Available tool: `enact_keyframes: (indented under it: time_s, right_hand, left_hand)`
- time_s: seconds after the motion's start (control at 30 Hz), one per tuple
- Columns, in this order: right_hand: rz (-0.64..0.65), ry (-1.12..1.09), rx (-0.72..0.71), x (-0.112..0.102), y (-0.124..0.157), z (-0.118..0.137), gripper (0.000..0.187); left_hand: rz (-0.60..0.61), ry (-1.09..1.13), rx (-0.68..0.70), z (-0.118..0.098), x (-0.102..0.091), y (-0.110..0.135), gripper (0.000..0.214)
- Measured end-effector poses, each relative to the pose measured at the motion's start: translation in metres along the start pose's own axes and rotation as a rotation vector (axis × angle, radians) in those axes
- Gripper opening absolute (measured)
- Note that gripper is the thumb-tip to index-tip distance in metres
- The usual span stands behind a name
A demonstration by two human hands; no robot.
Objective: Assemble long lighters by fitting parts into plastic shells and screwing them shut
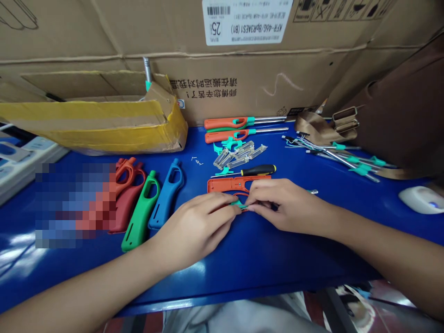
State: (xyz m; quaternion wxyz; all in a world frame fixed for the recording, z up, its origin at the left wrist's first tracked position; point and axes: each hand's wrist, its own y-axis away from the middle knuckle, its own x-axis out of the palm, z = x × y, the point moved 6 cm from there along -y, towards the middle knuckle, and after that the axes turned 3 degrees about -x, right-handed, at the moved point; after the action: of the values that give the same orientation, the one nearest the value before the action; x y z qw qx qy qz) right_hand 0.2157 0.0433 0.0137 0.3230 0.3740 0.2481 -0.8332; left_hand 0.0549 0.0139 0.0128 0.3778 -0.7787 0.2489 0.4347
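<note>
My left hand (197,226) and my right hand (286,203) meet over the table, fingertips pinched on a small teal plastic trigger (238,203). Beneath it, mostly covered by my fingers, shows part of an orange casing with a loop. Just behind lies an orange lighter casing half (224,185), its inner side up. A black and yellow screwdriver (258,170) rests behind that half. The end of a metal tube (313,191) sticks out past my right hand. Left of my left hand are a blue casing (168,194), a green casing (140,215) and red ones (126,203).
Clear plastic pieces (239,157) and orange lighters (222,137) lie farther back. Metal tubes with wires (342,157) are at right, near a white mouse (421,200). A yellow-taped cardboard box (104,132) and a power strip (27,166) stand left; a large carton (194,41) walls the back.
</note>
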Motion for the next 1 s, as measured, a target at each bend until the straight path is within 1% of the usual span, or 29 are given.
enact_keyframes:
  time_s: [0.17,0.63,1.0]
  right_hand:
    - [-0.021,0.011,0.043,-0.0002,-0.0004,-0.0022,0.013]
    - [0.003,0.079,-0.023,0.0006,0.0018,-0.0021,0.019]
    - [0.003,0.058,-0.008,0.0012,0.0012,-0.005,0.017]
  left_hand:
    - [0.005,0.019,0.005,-0.0003,0.0009,0.0008,0.025]
    - [0.015,0.026,-0.012,-0.0002,0.0004,0.0003,0.024]
    - [0.019,0.06,-0.016,-0.0004,0.0,-0.0013,0.024]
